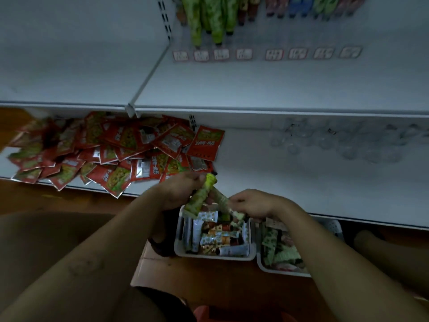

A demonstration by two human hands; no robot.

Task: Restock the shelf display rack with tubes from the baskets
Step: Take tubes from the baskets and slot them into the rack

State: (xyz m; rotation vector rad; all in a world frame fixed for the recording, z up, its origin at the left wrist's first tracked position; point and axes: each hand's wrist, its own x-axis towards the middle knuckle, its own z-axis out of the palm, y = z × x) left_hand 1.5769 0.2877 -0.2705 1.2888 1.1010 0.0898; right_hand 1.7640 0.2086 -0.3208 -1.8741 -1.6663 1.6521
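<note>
Left hand [180,191] fisted around green tube [201,198]; right hand [251,203] seemingly pinching another.

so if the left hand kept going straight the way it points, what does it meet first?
Probably the red sachets heaped on the lower shelf. The left hand, its grip closed on a green tube, points up and away over the shelf's front edge; the pile's near packets lie just beyond. Depth is unclear, so it might pass above them.

print shows on the red packets [204,145] and shelf price tags [243,54], too blurred to read.
</note>
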